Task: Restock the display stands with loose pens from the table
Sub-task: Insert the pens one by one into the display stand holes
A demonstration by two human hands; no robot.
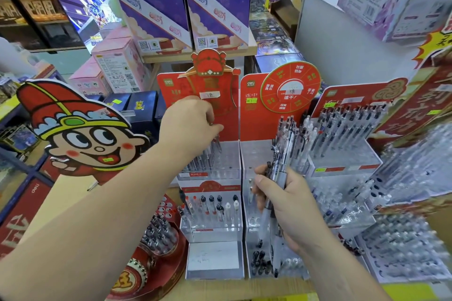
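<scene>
I'm looking into a crowded stationery shop. Glossy purple boxes [156, 7] are stacked on a wooden shelf at the back, with pink cartons [115, 63] below them and a tan tabletop [71, 193] under the displays. At its left edge stands a flat card cartoon cutout [80, 134]. Toward the near-left corner is a round red stand [156, 234], drum-shaped and packed with dark-capped pens.

Next comes the left stand [210, 173], a red card back with stepped clear acrylic tiers. My left hand [188, 122] is over its top tier, fingers pinching a slim clear pen [217, 143] tip-down above the holes. That tier holds a row at its left, and the holes to the right look bare. The tier below has a scatter of capped pens with gaps.

The middle stand [252, 154], of the same build, is the emptiest. Its top tier is bare as far as I can see, with a few dark caps near the bottom. In front of it my right hand [288, 205] is clenched around a bundle of pens [285, 151], smooth see-through barrels with dark clips, fanned upward.

The right stand [342, 161] looks full on top. The racks beyond it toward the right edge are dense but too blurred to count.

My read is that the job is roughly midway. The right side is stocked, the left stand is partly filled, and the middle one is nearly all to do, with the bundle as supply.
</scene>
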